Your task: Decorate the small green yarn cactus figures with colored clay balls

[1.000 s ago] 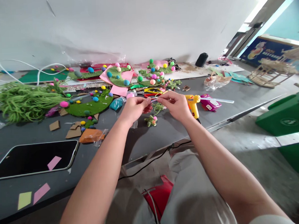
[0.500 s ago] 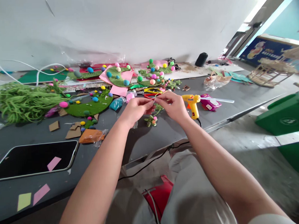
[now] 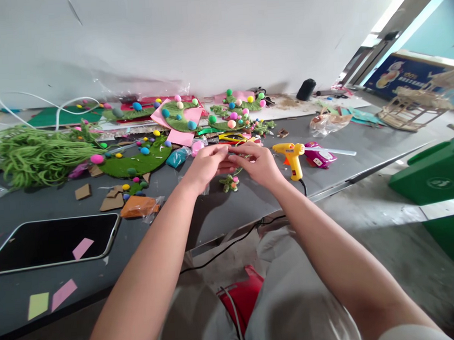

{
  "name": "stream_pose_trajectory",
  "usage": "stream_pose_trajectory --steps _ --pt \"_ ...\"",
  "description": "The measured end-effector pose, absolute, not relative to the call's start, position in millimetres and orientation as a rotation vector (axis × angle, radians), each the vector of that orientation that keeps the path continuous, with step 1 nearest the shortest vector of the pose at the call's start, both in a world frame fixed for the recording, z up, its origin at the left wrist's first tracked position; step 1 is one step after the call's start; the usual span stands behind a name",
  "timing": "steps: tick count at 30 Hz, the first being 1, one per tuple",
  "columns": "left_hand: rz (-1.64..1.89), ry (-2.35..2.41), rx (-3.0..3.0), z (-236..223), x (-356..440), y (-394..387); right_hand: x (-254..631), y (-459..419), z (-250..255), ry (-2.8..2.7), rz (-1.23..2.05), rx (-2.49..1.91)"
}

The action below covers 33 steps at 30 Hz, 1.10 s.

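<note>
My left hand (image 3: 207,166) and my right hand (image 3: 257,164) meet over the front half of the grey table, fingertips touching and closed. Whatever lies between their fingers is hidden or too small to name. Just below them is a green fuzzy sprig (image 3: 228,183) with small pink and orange pom-poms; a thin green stem curves up from it toward my right fingers. To the right of my right hand stands a yellow hot glue gun (image 3: 293,159). Behind my hands lie yellow-handled pliers (image 3: 231,138).
A green felt leaf piece (image 3: 135,163) with pom-poms lies left, beside a heap of green fuzzy stems (image 3: 36,152). A phone (image 3: 56,242), an orange packet (image 3: 139,206) and cardboard scraps (image 3: 112,201) are nearer. A purple packet (image 3: 319,156) sits right; green bins (image 3: 436,174) stand beyond the edge.
My fingers have shifted their hold: the left fingertips have risen and both hands' fingers now overlap more. The glue gun and the other things have stayed in place.
</note>
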<state>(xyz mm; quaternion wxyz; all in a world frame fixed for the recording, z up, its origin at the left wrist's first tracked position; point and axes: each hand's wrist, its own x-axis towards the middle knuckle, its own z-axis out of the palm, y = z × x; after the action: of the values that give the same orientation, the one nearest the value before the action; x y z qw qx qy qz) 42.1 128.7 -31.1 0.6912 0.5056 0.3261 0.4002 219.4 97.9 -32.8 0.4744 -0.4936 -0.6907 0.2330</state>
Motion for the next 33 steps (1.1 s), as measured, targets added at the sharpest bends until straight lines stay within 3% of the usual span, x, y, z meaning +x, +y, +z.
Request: stream_pose_trajectory --steps 19,33 --pt "1.04 0.759 1.269 -33 42 129 225 103 -32 -1.403 0.629 -1.259" --pt "1.017 0.806 1.512 -32 44 125 225 98 -29 -1.62 0.597 -1.233"
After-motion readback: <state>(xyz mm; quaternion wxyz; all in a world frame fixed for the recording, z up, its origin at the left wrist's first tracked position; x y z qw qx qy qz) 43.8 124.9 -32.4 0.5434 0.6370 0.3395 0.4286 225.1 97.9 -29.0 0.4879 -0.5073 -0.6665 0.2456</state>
